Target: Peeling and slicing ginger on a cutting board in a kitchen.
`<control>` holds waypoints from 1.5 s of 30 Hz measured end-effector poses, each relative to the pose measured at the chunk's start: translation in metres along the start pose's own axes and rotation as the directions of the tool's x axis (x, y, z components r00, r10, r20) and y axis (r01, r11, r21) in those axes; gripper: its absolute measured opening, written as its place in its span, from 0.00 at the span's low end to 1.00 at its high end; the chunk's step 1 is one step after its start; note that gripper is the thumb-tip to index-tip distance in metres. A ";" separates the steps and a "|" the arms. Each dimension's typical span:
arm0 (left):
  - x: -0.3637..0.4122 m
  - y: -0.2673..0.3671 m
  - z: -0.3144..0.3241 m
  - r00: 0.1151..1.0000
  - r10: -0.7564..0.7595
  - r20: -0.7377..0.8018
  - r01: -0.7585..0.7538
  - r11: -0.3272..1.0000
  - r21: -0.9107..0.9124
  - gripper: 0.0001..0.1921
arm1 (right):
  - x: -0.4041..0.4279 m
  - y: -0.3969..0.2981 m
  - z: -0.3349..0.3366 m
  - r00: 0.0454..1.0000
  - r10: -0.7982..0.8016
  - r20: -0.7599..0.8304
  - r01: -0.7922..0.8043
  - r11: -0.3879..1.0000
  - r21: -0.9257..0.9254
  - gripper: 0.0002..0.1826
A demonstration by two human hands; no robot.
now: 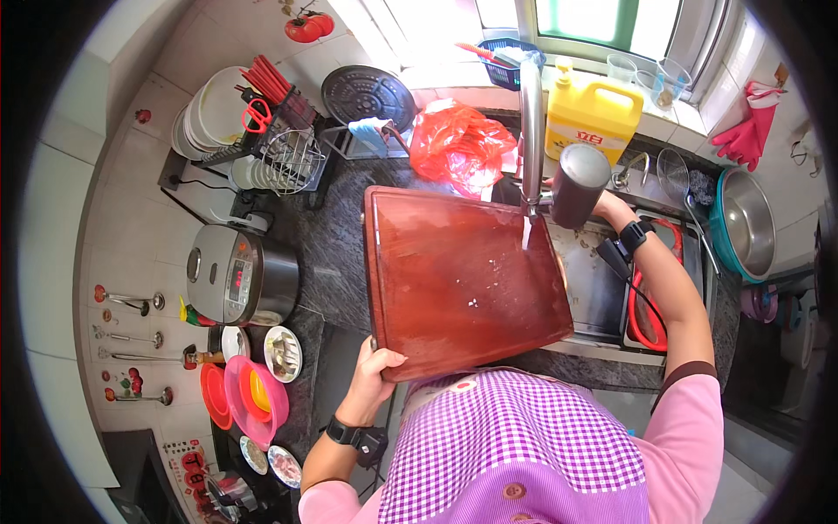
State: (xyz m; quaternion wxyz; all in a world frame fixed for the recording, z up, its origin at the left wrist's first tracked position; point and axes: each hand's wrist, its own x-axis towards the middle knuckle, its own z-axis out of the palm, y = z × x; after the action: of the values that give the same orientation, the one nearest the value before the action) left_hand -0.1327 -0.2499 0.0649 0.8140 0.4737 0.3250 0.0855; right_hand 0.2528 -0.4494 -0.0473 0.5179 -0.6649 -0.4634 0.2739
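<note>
A reddish wooden cutting board (452, 281) with a few white bits on its wet surface lies partly over the dark stone counter and partly over the sink. My left hand (374, 373) grips its near left corner, the thumb on top. My right hand (602, 200) is at the faucet, behind its dark cylindrical attachment (579, 187); its fingers are mostly hidden, so its hold cannot be told. Above the board's far right edge stands the metal faucet (531, 131). The steel sink (592, 281) shows to the right of the board.
A red plastic bag (458, 141) and a yellow detergent jug (592, 114) stand behind. Leftward are a dish rack (288, 160), a rice cooker (245, 275), plates and a pink basin (278, 406). A red basin (674, 242) sits in the sink; a steel bowl (749, 223) stands beyond.
</note>
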 end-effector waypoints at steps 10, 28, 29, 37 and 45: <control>0.000 -0.013 0.014 1.000 0.015 0.002 -0.014 0.999 -0.038 0.22 | -0.006 -0.021 0.000 0.998 0.069 0.006 -0.067 0.988 -0.139 0.23; -0.005 -0.008 0.023 0.998 0.022 -0.065 -0.030 0.993 -0.118 0.25 | -0.048 0.053 0.097 0.967 0.210 0.142 -0.129 0.890 -0.436 0.34; -0.006 -0.008 0.019 0.999 0.019 -0.048 -0.024 0.995 -0.095 0.25 | -0.047 0.063 0.089 0.957 0.255 0.140 -0.180 0.896 -0.405 0.35; -0.006 -0.009 0.014 0.992 0.017 -0.125 -0.035 0.989 -0.142 0.26 | -0.091 0.013 0.118 0.967 0.069 0.245 0.032 0.921 -0.389 0.35; -0.019 -0.012 0.001 0.993 -0.042 -0.111 0.035 0.997 -0.066 0.28 | -0.023 0.092 0.077 0.940 0.244 0.237 -0.165 0.937 -0.309 0.34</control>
State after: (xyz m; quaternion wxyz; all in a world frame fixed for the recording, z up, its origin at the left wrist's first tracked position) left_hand -0.1484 -0.2656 0.0643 0.8107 0.4358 0.3763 0.1067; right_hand 0.2084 -0.4397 -0.1614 0.3170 -0.7333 -0.4920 0.3459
